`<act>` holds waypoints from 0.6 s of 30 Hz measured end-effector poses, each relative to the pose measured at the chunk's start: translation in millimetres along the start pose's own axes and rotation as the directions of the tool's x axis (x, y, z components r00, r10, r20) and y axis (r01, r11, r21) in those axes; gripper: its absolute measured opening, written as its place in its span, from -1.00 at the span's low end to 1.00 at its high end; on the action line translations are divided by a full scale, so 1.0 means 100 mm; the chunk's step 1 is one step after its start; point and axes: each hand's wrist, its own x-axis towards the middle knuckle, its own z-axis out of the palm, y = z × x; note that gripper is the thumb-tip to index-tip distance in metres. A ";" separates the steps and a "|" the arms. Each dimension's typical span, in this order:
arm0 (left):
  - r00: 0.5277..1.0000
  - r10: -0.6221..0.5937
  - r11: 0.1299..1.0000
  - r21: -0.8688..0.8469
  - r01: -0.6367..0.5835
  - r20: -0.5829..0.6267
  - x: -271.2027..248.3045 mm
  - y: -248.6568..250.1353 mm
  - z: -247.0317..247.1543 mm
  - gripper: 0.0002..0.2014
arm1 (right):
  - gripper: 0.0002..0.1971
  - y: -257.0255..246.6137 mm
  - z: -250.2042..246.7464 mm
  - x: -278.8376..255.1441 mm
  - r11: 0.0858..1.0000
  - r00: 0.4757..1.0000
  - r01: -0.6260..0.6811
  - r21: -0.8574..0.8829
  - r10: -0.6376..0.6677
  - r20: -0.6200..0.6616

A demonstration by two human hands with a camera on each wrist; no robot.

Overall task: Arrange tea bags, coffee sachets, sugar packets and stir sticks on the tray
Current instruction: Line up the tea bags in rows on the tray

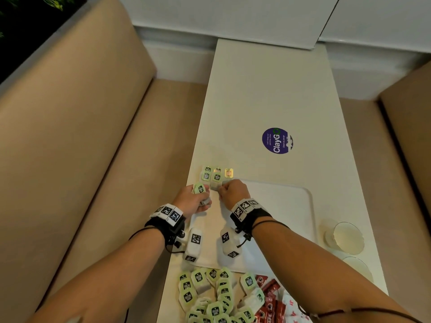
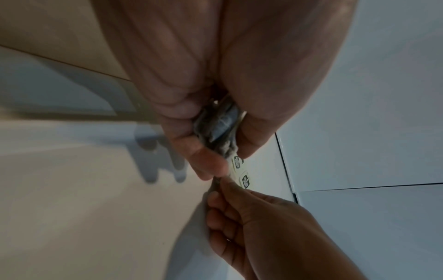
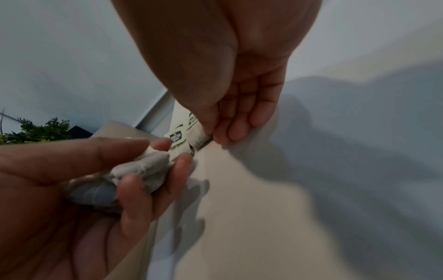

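Observation:
A white tray [image 1: 279, 206] lies on the white table [image 1: 268, 94]. Three tea bags sit in a row at the tray's far left corner: two with green tags [image 1: 206, 173] [image 1: 217, 177] and one with a gold tag [image 1: 229, 172]. My left hand [image 1: 202, 197] [image 2: 217, 164] grips a small bunch of tea bags [image 1: 199, 189] [image 2: 219, 126] [image 3: 143, 170] just left of that row. My right hand [image 1: 222, 190] [image 3: 215, 136] pinches the near edge of the middle tea bag [image 3: 200, 135], low over the tray.
A loose pile of green-tagged tea bags [image 1: 210, 297] lies at the table's near edge, with red coffee sachets [image 1: 271, 297] to its right. Two glasses [image 1: 348, 237] stand right of the tray. A purple sticker [image 1: 276, 141] marks mid-table. Beige benches [image 1: 70, 159] flank the table.

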 end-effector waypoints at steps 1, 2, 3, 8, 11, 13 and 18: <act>1.000 0.002 1.000 0.005 -0.003 0.009 0.00 0.00 -0.01 -0.76 | -0.77 0.00 0.00 0.01 1.000 1.000 0.001 0.007 -0.001 0.000; 1.000 0.003 1.000 0.004 -0.003 0.019 0.00 0.00 -0.03 -0.74 | -0.77 0.00 0.01 0.02 1.000 1.000 -0.002 0.011 0.002 0.000; 1.000 0.002 1.000 0.002 -0.002 0.031 0.00 0.00 -0.05 -0.72 | -0.77 0.01 0.02 0.02 1.000 1.000 -0.007 0.012 0.007 -0.001; 0.993 0.018 1.000 -0.026 -0.015 0.113 -0.04 0.03 -0.11 -0.63 | -0.73 0.01 0.02 0.02 1.000 1.000 -0.022 0.008 0.022 -0.011; 0.985 0.047 0.999 -0.014 -0.045 0.168 -0.08 0.06 -0.12 -0.67 | -0.70 -0.01 0.00 -0.02 0.999 0.999 -0.028 0.021 0.029 -0.033; 0.984 0.058 0.998 0.000 -0.059 0.170 -0.11 0.08 -0.11 -0.69 | -0.64 -0.02 0.00 -0.07 0.999 0.998 -0.019 0.046 0.021 -0.060; 0.993 0.088 0.983 0.154 -0.100 0.079 -0.12 0.14 -0.14 -0.83 | -0.59 0.01 0.03 -0.24 0.975 0.977 0.206 0.083 -0.209 0.030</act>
